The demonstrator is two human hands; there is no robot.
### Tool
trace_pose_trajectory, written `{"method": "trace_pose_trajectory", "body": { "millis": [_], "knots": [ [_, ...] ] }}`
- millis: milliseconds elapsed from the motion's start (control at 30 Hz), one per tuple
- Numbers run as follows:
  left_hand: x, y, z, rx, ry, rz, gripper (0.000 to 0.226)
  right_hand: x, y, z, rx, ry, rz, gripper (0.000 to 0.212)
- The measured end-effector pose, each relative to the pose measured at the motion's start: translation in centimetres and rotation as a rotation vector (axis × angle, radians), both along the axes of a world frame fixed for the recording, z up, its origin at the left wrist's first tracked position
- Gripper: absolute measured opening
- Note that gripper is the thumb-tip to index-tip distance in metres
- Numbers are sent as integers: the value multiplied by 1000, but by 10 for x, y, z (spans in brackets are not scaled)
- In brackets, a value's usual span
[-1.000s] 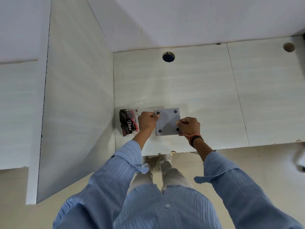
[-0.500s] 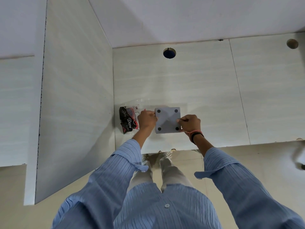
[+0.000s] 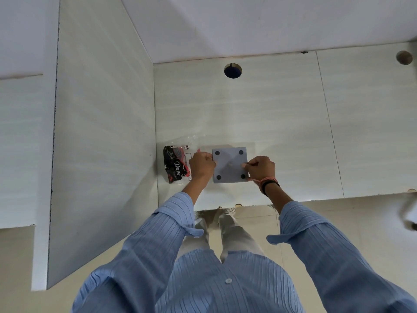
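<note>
A grey square plate with a dark round pad at each corner lies flat on the pale tiled counter. My left hand grips its left edge with curled fingers. At the plate's right edge, my right hand pinches it between thumb and fingers. A black and red "Dove" packet in clear wrap lies just left of my left hand, against the side wall.
A tiled side wall rises at the left. Two round holes, one at the counter's back and another at the far right, pierce the counter. The counter's front edge runs below my hands, with floor and my feet beneath.
The plate has been squared up and set flat on the counter. My hands shifted slightly along its edges and still hold it.
</note>
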State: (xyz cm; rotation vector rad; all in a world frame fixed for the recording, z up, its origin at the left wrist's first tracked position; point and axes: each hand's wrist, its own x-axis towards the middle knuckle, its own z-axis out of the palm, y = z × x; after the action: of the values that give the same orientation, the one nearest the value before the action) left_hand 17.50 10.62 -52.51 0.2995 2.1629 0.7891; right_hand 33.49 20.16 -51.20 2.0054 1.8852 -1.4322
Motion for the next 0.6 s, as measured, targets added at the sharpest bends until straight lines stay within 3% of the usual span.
{"method": "trace_pose_trajectory", "body": {
  "millis": [100, 167, 200, 267, 400, 500, 600],
  "knots": [
    [3, 2, 1, -39, 72, -73, 20, 0, 2, -1, -23, -19, -10, 19],
    [1, 1, -3, -98, 50, -83, 36, 0, 4, -3, -51, -19, -27, 19],
    [0, 1, -4, -119, 18, -86, 35, 0, 4, -4, -79, -17, -40, 18],
    [-4, 1, -1, -146, -73, -89, 10, 0, 3, -2, -134, -44, -36, 26],
    [-15, 3, 10, -178, -301, -127, 14, -5, 5, 5, -142, -87, 82, 46],
    [-21, 4, 11, -148, -339, -209, 15, -6, 11, 9, -155, -32, 146, 51],
    [-20, 1, 5, -4, -241, -203, 28, -8, 18, 18, -215, 134, -27, 40]
  ]
}}
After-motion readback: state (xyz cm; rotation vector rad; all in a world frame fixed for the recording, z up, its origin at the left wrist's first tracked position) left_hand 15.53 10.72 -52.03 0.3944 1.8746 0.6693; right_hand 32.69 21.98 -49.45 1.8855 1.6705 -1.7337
